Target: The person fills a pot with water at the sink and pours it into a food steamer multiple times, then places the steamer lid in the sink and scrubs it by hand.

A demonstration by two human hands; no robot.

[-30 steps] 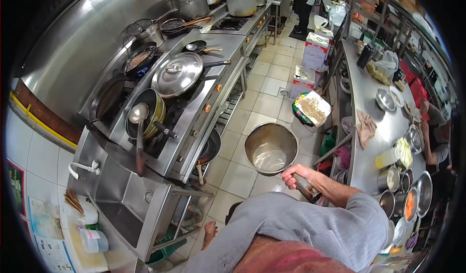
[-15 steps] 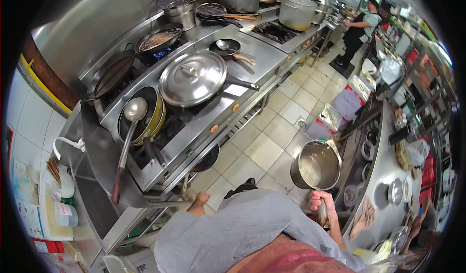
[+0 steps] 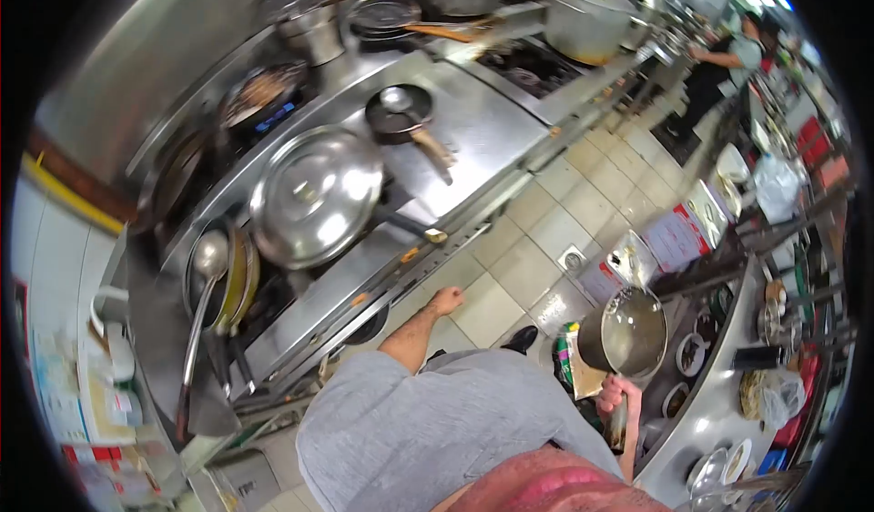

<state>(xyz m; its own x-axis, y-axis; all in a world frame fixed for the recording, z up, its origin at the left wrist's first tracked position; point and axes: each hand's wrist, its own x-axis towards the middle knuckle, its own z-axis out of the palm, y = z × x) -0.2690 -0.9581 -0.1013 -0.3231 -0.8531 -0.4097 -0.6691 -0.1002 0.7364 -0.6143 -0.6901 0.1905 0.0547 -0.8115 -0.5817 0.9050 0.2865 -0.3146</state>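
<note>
My right hand (image 3: 618,395) is closed round the handle of a deep metal pot (image 3: 635,330), held low at the right above the floor. The pot's inside is shiny, and its contents cannot be made out. My left hand (image 3: 446,301) hangs over the floor beside the stove front, with its fingers curled and nothing visible in it. Nearest to it on the stove is the handle of a pan under a large steel lid (image 3: 317,197). A ladle (image 3: 211,255) rests across stacked pans (image 3: 238,280) at the left.
A small pan (image 3: 398,116) sits on the steel stove top (image 3: 473,102). Large pots (image 3: 587,22) stand farther back. Boxes (image 3: 675,237) line the floor at the right beside a counter (image 3: 728,394). Another person (image 3: 728,66) stands at the far end of the aisle.
The view has turned toward the stove and the far aisle. My left hand has come forward beside the stove front. My right hand still holds the pot, now farther right in view.
</note>
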